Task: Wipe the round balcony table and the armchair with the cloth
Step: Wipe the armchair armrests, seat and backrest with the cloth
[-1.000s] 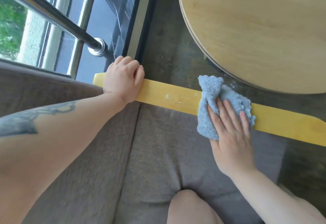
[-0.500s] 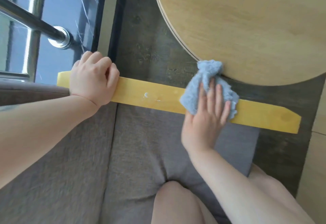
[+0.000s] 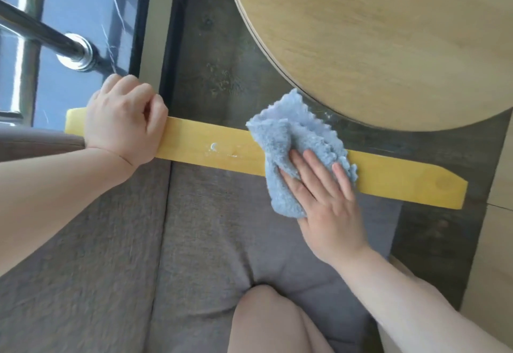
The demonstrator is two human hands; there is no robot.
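Observation:
A yellow wooden armrest (image 3: 211,148) of the armchair runs across the middle, with a white smudge on it. My left hand (image 3: 125,125) grips the armrest's left end, fingers curled over its far edge. My right hand (image 3: 323,200) lies flat with straight fingers on a fluffy light-blue cloth (image 3: 288,147), pressing it onto the armrest right of centre. The armchair's grey fabric cushions (image 3: 208,227) fill the lower part. The round light-wood table (image 3: 388,33) stands at the upper right, close beyond the armrest.
A metal balcony railing (image 3: 41,36) and glass panel are at the upper left. Dark floor (image 3: 211,61) shows between armrest and table. My bare knee (image 3: 266,319) rests on the seat cushion at the bottom.
My right hand with the cloth has slid along the armrest, leftward and back to the right. My left hand has kept its grip on the armrest's end.

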